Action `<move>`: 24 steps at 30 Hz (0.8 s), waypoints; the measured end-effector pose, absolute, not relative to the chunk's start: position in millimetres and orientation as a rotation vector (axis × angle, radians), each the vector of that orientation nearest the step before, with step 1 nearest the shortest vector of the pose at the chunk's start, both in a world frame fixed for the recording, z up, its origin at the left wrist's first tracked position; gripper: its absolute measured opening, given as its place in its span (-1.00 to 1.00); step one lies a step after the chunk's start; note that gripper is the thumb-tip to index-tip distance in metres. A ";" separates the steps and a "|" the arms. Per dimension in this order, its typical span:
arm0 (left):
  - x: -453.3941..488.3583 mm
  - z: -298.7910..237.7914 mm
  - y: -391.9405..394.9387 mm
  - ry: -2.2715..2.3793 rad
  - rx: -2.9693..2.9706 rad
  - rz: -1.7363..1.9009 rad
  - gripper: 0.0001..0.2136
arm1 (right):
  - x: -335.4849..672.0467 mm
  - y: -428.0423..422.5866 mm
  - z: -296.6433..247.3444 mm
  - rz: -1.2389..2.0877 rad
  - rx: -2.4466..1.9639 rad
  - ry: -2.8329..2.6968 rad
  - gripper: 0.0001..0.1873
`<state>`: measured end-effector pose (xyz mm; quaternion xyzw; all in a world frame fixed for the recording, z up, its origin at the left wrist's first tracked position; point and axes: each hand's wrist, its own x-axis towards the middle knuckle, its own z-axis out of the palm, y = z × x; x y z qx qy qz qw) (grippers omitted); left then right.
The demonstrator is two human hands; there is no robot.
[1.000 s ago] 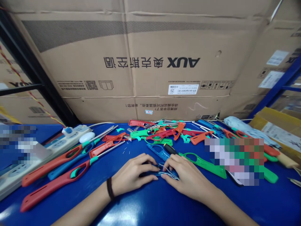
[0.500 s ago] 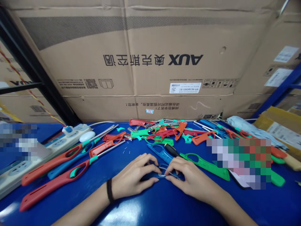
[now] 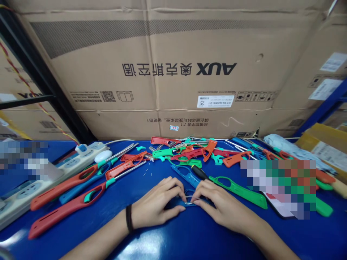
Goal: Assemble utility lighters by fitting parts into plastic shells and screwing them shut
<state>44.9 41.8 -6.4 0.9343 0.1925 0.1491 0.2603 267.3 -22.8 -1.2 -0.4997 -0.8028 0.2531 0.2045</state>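
My left hand point(image 3: 158, 204) and my right hand point(image 3: 219, 204) meet at the middle of the blue table point(image 3: 173, 238). Both pinch a blue plastic lighter shell point(image 3: 187, 180) with thin white wires point(image 3: 191, 198) lying between the fingertips. The left wrist wears a black band. A black-handled screwdriver point(image 3: 199, 172) lies just beyond my right fingers, beside a green lighter shell point(image 3: 238, 189).
Long red lighters point(image 3: 67, 206) and a white power strip point(image 3: 54, 169) lie at the left. A heap of red, green and blue shells point(image 3: 187, 151) sits behind my hands. Large cardboard boxes point(image 3: 173, 68) wall the back. A blurred patch covers parts at the right.
Both hands have drawn slightly closer together over the blue shell, and the white wires are now pinched tighter between the fingertips. The view has shifted a little.
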 end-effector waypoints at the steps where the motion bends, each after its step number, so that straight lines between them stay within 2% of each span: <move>1: 44.9 -6.4 41.8 0.519 2.531 0.405 -0.87 | 267.0 -22.8 -0.7 0.703 -1.392 -2.247 -0.86; 15: 44.2 -6.9 42.6 0.420 2.812 0.398 -0.88 | 270.1 -28.6 4.2 0.622 -1.431 -2.269 -0.80; 24: 44.4 -6.8 45.3 0.434 2.762 0.462 -0.90 | 278.1 -61.0 -16.0 0.535 -1.667 -2.108 -0.83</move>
